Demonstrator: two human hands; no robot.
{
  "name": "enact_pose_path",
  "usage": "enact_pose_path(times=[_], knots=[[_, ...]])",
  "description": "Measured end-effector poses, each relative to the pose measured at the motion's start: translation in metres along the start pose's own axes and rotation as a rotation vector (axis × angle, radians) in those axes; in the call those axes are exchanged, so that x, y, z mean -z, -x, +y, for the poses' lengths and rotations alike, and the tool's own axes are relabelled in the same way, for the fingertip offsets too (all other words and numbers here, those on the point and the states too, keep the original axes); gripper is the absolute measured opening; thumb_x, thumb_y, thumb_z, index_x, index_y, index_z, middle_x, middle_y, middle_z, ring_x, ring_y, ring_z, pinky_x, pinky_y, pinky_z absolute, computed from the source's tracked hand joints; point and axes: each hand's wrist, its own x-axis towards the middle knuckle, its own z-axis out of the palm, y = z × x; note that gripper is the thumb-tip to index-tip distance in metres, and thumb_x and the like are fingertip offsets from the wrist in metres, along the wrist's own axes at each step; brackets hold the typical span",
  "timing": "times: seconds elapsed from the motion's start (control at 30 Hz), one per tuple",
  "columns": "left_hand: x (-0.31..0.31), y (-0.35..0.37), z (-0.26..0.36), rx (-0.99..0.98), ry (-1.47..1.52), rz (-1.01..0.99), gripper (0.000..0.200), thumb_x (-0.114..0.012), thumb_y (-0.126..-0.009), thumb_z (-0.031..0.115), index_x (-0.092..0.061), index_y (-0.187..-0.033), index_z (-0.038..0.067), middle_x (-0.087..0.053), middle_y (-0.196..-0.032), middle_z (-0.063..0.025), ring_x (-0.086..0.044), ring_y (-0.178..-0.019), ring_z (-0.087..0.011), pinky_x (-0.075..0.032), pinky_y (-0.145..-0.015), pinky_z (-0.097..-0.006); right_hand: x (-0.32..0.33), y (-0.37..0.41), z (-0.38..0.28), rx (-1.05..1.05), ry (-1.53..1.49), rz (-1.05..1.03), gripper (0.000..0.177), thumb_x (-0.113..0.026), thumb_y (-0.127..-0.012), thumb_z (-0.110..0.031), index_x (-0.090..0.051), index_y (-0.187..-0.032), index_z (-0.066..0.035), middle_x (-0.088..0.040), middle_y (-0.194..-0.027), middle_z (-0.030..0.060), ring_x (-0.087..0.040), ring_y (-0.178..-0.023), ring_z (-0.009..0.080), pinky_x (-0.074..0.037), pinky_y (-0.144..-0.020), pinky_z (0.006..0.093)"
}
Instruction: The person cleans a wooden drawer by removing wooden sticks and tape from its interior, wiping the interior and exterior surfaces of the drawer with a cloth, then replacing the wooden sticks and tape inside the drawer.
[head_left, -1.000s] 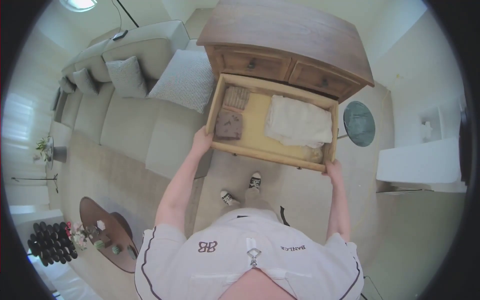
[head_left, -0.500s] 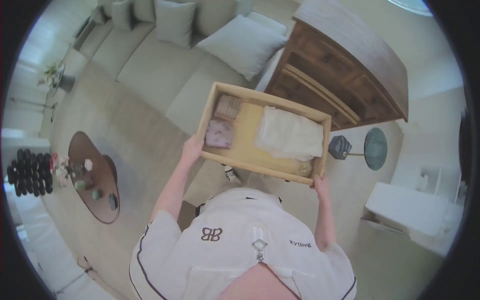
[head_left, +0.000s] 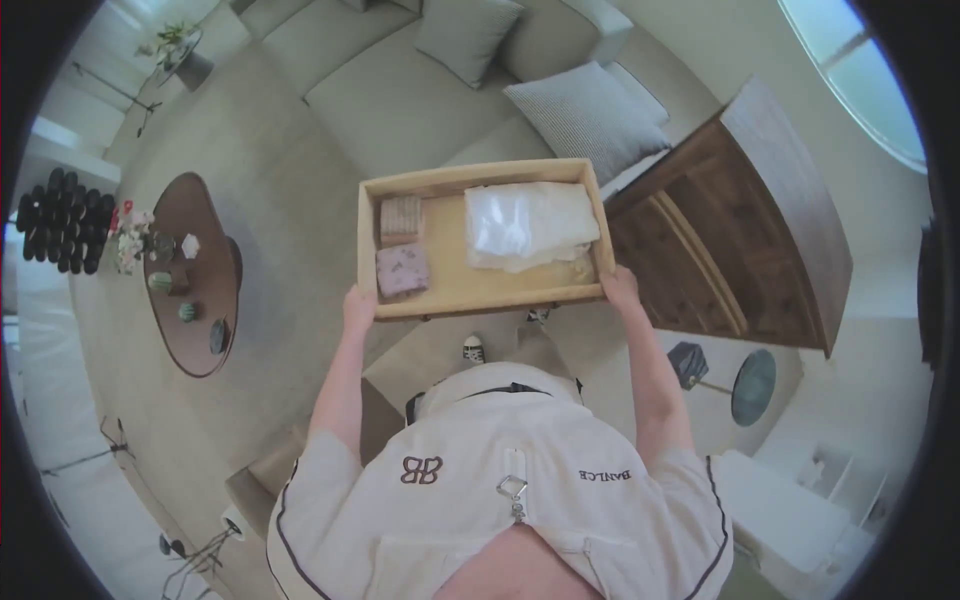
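Held out in front of my body is a wooden drawer (head_left: 480, 300), pulled free of any cabinet. My left hand (head_left: 361, 305) grips its near left corner, and my right hand (head_left: 620, 287) grips the near right corner. Inside on the right lies a folded white cloth (head_left: 530, 225), with a shiny patch that looks like plastic wrap. On the left are a striped brownish folded cloth (head_left: 401, 216) and, nearer to me, a lilac patterned folded cloth (head_left: 402, 270). The fingertips under the drawer are hidden.
A dark wooden dresser (head_left: 740, 220) with an open drawer slot stands at right. Behind the drawer is a grey sofa (head_left: 380, 110) with cushions. A brown coffee table (head_left: 190, 330) with small plants is at left. A round green side table (head_left: 753, 388) stands right.
My body and view have turned left, away from the dresser, which now sits further right. The drawer has come round with me and is more level across the view; both hands still hold it.
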Motion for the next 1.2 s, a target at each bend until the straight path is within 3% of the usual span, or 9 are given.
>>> enact_pose_path(times=[0.3, 0.4, 0.5, 0.6, 0.7, 0.8, 0.9, 1.1, 1.2], knots=[[-0.029, 0.000, -0.014, 0.172, 0.163, 0.214, 0.036, -0.041, -0.079, 0.021, -0.053, -0.102, -0.003, -0.057, -0.104, -0.0210, -0.052, -0.097, -0.0365, -0.039, -0.084, -0.0412, 0.004, -0.138, -0.077, 0.137, 0.075, -0.154, 0.045, -0.041, -0.074, -0.016, -0.051, -0.115, -0.002, -0.053, -0.104, 0.0164, -0.055, -0.089, 0.0303, -0.057, -0.056, 0.0372], [-0.054, 0.012, -0.023, 0.258, 0.147, 0.231, 0.038, -0.041, -0.081, 0.023, -0.052, -0.109, 0.000, -0.056, -0.110, -0.0189, -0.051, -0.101, -0.0347, -0.038, -0.087, -0.0398, -0.017, -0.178, -0.040, 0.173, 0.131, -0.163, 0.045, -0.046, -0.081, -0.031, -0.048, -0.114, -0.001, -0.051, -0.108, 0.0174, -0.054, -0.095, 0.0313, -0.057, -0.060, 0.0378], [-0.073, 0.034, -0.034, 0.325, 0.125, 0.284, 0.034, -0.043, -0.079, 0.024, -0.051, -0.100, -0.001, -0.057, -0.101, -0.0206, -0.053, -0.093, -0.0364, -0.040, -0.079, -0.0414, -0.011, -0.169, -0.031, 0.180, 0.249, -0.227, 0.040, -0.046, -0.085, -0.030, -0.048, -0.114, -0.004, -0.052, -0.108, 0.0143, -0.054, -0.094, 0.0277, -0.056, -0.065, 0.0350], [-0.071, 0.054, -0.008, 0.402, 0.233, 0.318, 0.033, -0.041, -0.085, 0.021, -0.052, -0.107, -0.002, -0.055, -0.106, -0.0194, -0.051, -0.098, -0.0335, -0.039, -0.083, -0.0391, 0.006, -0.145, -0.059, 0.245, 0.425, -0.266, 0.050, -0.042, -0.084, -0.043, -0.042, -0.112, -0.002, -0.051, -0.110, 0.0166, -0.050, -0.100, 0.0317, -0.041, -0.081, 0.0379], [-0.078, 0.049, -0.014, 0.366, 0.220, 0.338, 0.032, -0.042, -0.084, 0.025, -0.054, -0.104, 0.002, -0.058, -0.099, -0.0166, -0.054, -0.092, -0.0326, -0.040, -0.076, -0.0386, 0.008, -0.112, -0.095, 0.745, 0.446, 0.186, 0.046, -0.052, -0.084, -0.026, -0.042, -0.119, 0.001, -0.048, -0.118, 0.0200, -0.046, -0.108, 0.0343, -0.039, -0.089, 0.0434], [-0.073, 0.055, 0.000, 0.389, 0.177, 0.335, 0.023, -0.041, -0.087, 0.024, -0.052, -0.091, 0.005, -0.055, -0.087, -0.0122, -0.052, -0.080, -0.0281, -0.039, -0.067, -0.0362, -0.020, -0.090, -0.149, 0.964, 0.395, 0.044, 0.039, -0.056, -0.083, -0.015, -0.046, -0.118, -0.001, -0.050, -0.117, 0.0151, -0.045, -0.111, 0.0298, -0.035, -0.096, 0.0397], [-0.063, 0.054, 0.022, 0.388, 0.168, 0.333, 0.028, -0.041, -0.087, 0.023, -0.053, -0.102, 0.003, -0.057, -0.100, -0.0145, -0.052, -0.093, -0.0311, -0.039, -0.077, -0.0379, -0.069, -0.088, -0.181, 0.990, 0.507, -0.338, 0.051, -0.058, -0.081, -0.020, -0.040, -0.125, -0.002, -0.043, -0.125, 0.0160, -0.041, -0.115, 0.0316, -0.034, -0.098, 0.0401], [-0.056, 0.071, 0.063, 0.340, -0.055, 0.328, 0.023, -0.043, -0.087, 0.027, -0.047, -0.092, 0.004, -0.060, -0.091, -0.0197, -0.055, -0.087, -0.0395, -0.040, -0.072, -0.0437, -0.124, -0.062, -0.192, 0.892, 1.005, -0.223, 0.085, -0.068, -0.072, -0.034, -0.018, -0.133, -0.005, -0.023, -0.138, 0.0155, -0.026, -0.125, 0.0342, -0.031, -0.096, 0.0447], [-0.027, 0.079, 0.082, 0.366, -0.061, 0.235, 0.028, -0.041, -0.088, 0.021, -0.047, -0.112, 0.008, -0.060, -0.093, -0.0150, -0.056, -0.087, -0.0350, -0.042, -0.072, -0.0406, -0.146, -0.055, -0.199, 0.900, 1.025, -0.141, 0.077, -0.065, -0.073, -0.026, -0.021, -0.132, -0.003, -0.028, -0.133, 0.0194, -0.026, -0.123, 0.0364, -0.030, -0.098, 0.0441]])
